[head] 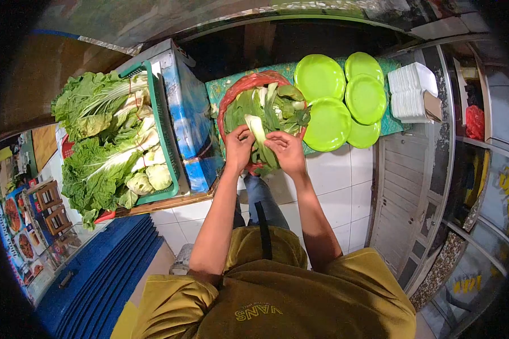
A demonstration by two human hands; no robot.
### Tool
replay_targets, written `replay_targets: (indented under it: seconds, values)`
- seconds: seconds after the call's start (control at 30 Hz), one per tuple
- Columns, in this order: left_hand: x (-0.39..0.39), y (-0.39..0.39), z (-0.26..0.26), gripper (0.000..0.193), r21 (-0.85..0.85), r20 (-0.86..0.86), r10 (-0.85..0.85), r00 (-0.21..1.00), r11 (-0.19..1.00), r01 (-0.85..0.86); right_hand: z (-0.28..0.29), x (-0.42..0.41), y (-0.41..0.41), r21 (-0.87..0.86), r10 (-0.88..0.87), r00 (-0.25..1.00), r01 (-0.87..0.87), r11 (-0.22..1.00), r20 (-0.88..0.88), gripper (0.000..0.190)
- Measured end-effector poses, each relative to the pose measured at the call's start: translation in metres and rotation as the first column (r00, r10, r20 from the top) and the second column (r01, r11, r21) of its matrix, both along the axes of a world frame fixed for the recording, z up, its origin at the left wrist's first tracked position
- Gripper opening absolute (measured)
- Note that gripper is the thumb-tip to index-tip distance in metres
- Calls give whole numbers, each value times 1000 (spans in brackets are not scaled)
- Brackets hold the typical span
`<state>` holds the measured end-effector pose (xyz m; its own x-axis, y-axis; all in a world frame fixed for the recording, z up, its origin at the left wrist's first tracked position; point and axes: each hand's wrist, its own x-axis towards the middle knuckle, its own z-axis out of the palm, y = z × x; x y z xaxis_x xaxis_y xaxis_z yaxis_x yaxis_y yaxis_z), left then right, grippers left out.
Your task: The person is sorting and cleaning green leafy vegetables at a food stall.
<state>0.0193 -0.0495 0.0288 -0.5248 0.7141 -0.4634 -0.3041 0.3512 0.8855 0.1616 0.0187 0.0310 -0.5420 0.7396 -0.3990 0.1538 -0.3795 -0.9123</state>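
Observation:
Between my two hands stands a leafy green stalk (256,129), its pale broad base pointing away from me. My left hand (240,146) pinches it from the left with bent fingers. On its other side my right hand (285,150) touches it with thumb and fingertips. Both hands are over the near part of a red plastic bag (231,95) that lies open in a round shape. Loose green leaves (241,106) and cut pale stalks fill the bag, which rests on a green patterned cloth (216,87). Whatever holds the bag's shape is hidden.
Several lime-green plates (320,78) lie right of the bag, partly overlapping. Beyond them are stacked white foam containers (407,99). To the left, a green plastic basket (165,140) holds large leafy cabbages (110,163) beside a blue box (195,127). A grey door (401,182) is at the right.

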Motion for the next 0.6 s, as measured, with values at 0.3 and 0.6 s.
replay_targets:
  seconds: [0.3,0.6]
  values:
    - [-1,-15,-6,24,-64,214,2,977,998,12,-18,-12,-20,21,-93,995,92,996,46,18]
    - [14,-16,-10,26,-111,3,5,1000,994,-5,-29,-11,-32,159,-112,990,98,982,81,22]
